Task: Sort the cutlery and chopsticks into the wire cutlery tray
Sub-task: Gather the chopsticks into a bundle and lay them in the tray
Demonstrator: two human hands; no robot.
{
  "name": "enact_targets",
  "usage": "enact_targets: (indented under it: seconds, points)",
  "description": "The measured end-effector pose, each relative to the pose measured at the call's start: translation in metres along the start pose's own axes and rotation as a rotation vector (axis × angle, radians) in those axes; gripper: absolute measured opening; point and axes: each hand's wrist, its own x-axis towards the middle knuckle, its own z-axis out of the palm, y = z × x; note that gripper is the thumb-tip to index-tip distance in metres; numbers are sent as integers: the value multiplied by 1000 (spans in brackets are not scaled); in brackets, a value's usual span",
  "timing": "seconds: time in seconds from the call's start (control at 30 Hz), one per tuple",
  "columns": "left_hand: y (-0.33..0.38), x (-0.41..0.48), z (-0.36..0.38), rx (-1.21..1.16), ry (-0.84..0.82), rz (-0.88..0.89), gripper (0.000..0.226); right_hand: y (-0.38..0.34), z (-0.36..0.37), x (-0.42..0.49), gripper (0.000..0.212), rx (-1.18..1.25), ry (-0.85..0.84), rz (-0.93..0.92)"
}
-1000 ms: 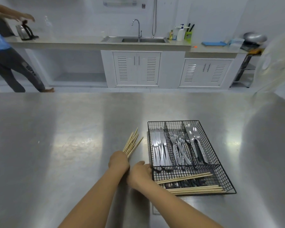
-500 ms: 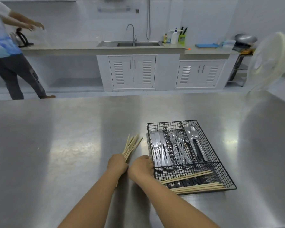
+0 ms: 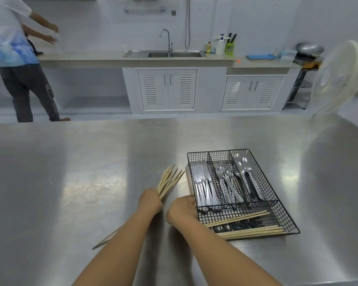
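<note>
- Left hand (image 3: 150,201) fisted round chopsticks (image 3: 170,180), just left of tray (image 3: 285,215), near surface's front edge.
- Right hand (image 3: 182,209) at tray's left wall; fingers hidden, cannot tell.
- Sticks likely light, stiff, slippery; grip bundle mid-length.

Stainless-steel table (image 3: 91,172) in foreground; behind it, counter with double sink (image 3: 174,54), faucet (image 3: 167,39), soap bottle (image 3: 220,45), wok (image 3: 308,48); white fan (image 3: 337,77) right; standing person (image 3: 15,58) left.

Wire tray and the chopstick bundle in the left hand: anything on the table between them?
Only the right hand, against the wire tray. Beyond it, bare steel table separates tray and bundle, per the head view.
</note>
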Motion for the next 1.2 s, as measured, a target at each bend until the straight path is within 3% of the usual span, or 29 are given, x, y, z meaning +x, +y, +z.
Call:
enact_targets:
  seconds: [0.27,0.43,0.57,0.73,0.9,1.07,1.13,1.17,1.2]
  points:
    - [-4,4,-9,-236,-68,-73,36,13,10,11,43,-214,38,-208]
    - [1,0,-18,-815,-180,-103,14,8,-2,23,38,-318,56,-313]
    - [2,0,-16,-1025,-229,-92,16,3,-5,25,40,-390,25,-298]
    - [-1,6,-8,-1193,-251,-166,5,1,-12,33,35,-348,60,-323]
    - [-1,3,-3,-1354,-319,-204,10,1,-11,36,34,-325,16,-280]
    - [0,3,1,-1504,-467,-244,19,0,-21,33,30,-142,-152,-213]
    - [2,2,3,-1528,-462,-236,19,1,-29,31,13,-34,-222,-202]
    - [3,2,4,-1529,-448,-230,19,3,-33,31,13,3,-252,-192]
    - [5,1,4,-1523,-430,-223,18,3,-35,30,27,28,-268,-166]
